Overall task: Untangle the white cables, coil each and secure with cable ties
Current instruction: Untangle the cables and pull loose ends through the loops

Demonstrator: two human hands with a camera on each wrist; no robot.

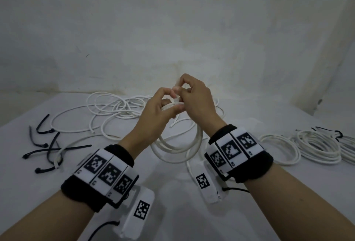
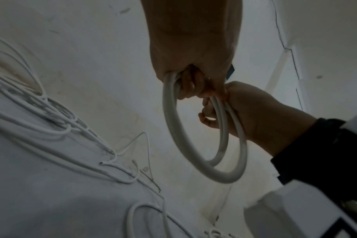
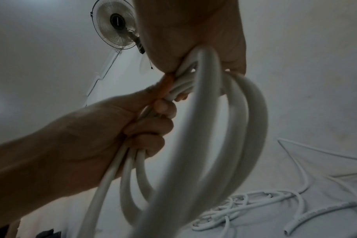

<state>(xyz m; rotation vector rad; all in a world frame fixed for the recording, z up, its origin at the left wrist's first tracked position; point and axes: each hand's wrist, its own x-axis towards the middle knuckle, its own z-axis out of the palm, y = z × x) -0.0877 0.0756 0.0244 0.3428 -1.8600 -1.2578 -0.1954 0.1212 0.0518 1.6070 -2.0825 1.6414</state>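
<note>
Both hands are raised over the middle of the table with a coiled white cable hanging beneath them. My left hand grips the top of the coil, its fingers curled round the bundled strands. My right hand sits against it and pinches a thin white strip, apparently a cable tie, that wraps the bundle. The left wrist view shows my left hand holding the coil, with the right hand beside it. The right wrist view shows my right hand on the blurred coil.
A tangle of loose white cables lies on the white table behind the hands. Several black cable ties lie at the left. Coiled cables sit at the right, one bound with a black tie. A wall fan hangs above.
</note>
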